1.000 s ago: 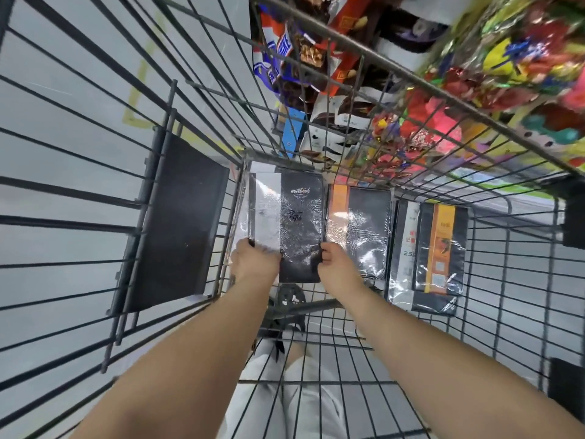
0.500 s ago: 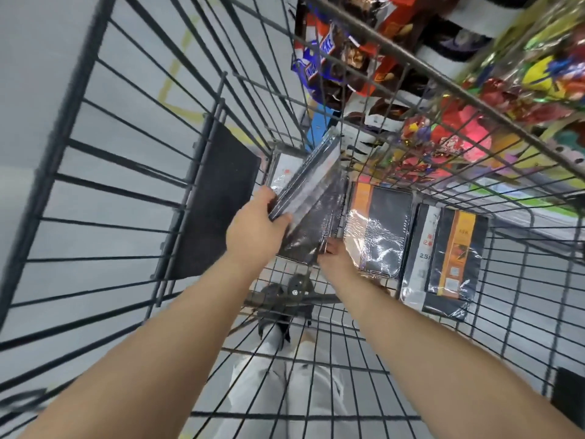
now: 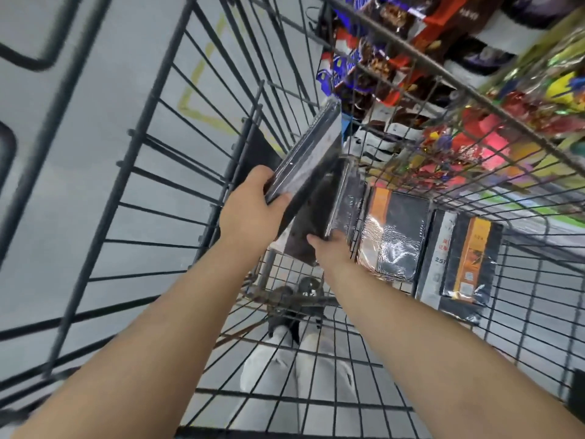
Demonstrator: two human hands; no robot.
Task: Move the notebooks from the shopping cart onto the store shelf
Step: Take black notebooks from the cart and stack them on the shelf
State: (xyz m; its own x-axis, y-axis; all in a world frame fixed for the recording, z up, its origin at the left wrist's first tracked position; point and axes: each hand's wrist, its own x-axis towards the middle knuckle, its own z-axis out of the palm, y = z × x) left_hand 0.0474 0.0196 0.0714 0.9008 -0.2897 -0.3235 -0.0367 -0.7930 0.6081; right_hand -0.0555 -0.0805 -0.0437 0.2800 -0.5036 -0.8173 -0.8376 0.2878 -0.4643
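My left hand (image 3: 250, 213) grips the near end of a stack of black shrink-wrapped notebooks (image 3: 311, 150), tilted steeply up and away above the cart floor. My right hand (image 3: 332, 248) reaches under a second black wrapped notebook (image 3: 346, 198) standing on edge beside the stack; its fingers are mostly hidden. Flat on the wire floor of the shopping cart (image 3: 177, 128) lie a black notebook with an orange band (image 3: 395, 236) and, further right, another orange-banded notebook (image 3: 468, 264).
A dark flat panel (image 3: 259, 150) leans on the cart's left wire wall. Beyond the cart's right rim, store shelves hold chocolate packs (image 3: 373, 61) and bright foil-wrapped goods (image 3: 512, 122). My legs and shoes (image 3: 297, 299) show through the cart floor on the grey floor.
The black notebooks went from lying flat on the cart floor to being lifted and tilted up by my left hand. My right hand slid under the neighbouring notebook, tipping it on edge.
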